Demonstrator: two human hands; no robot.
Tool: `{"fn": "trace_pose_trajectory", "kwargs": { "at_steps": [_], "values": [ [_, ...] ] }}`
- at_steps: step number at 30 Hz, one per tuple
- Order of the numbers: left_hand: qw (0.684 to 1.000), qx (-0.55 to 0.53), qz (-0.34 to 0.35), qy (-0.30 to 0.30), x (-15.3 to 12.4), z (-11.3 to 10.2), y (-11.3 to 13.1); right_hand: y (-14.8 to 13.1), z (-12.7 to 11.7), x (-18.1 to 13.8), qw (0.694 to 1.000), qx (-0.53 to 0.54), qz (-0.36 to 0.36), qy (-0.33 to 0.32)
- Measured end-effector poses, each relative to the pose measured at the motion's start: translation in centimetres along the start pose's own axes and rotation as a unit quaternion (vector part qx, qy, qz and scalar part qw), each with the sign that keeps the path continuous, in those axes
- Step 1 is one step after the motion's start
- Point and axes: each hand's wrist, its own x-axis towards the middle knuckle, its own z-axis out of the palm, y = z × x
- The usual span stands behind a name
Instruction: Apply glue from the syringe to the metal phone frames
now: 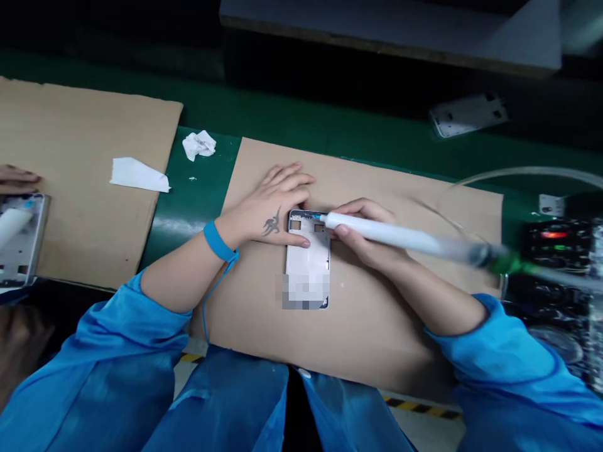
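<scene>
A white phone back housing point(308, 257) lies flat on a brown cardboard sheet point(377, 326). My left hand point(271, 207) rests on its top left corner with fingers stretched flat, pressing it down. My right hand point(365, 242) is closed round a white glue syringe point(400, 237), held like a pen. The syringe's tip touches the housing's top edge, where a thin blue line shows. A green fitting point(506, 263) joins the syringe's rear to a clear hose point(518, 172). A blue wrist strap point(219, 242) circles my left wrist.
To the left, another person's hand point(16, 179) holds a similar housing point(21, 242) on a second cardboard sheet point(80, 188). White paper scraps point(139, 174) and a crumpled tissue point(198, 144) lie nearby. A dark controller box point(560, 251) with lit indicators stands at right. A green belt point(330, 125) runs behind.
</scene>
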Motion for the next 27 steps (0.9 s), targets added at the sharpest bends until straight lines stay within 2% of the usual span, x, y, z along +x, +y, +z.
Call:
{"fn": "trace_pose_trajectory", "kwargs": {
  "at_steps": [6, 10, 15, 27],
  "values": [
    [1.000, -0.002, 0.001, -0.002, 0.0, 0.2, 0.2, 0.6, 0.3, 0.3, 1.000, 0.005, -0.005, -0.002],
    [1.000, -0.013, 0.016, 0.013, 0.1, 0.7, -0.2, 0.0, 0.4, 0.4, 0.999, -0.044, -0.010, -0.005],
    [0.997, -0.053, 0.041, 0.036, 0.4, 1.3, -0.9, -0.2, 0.5, 0.4, 0.999, -0.037, -0.018, -0.028],
    [0.994, -0.081, 0.052, 0.050, 0.4, 1.5, -1.1, -0.1, 0.6, 0.5, 0.998, -0.057, 0.000, -0.011]
  ]
}}
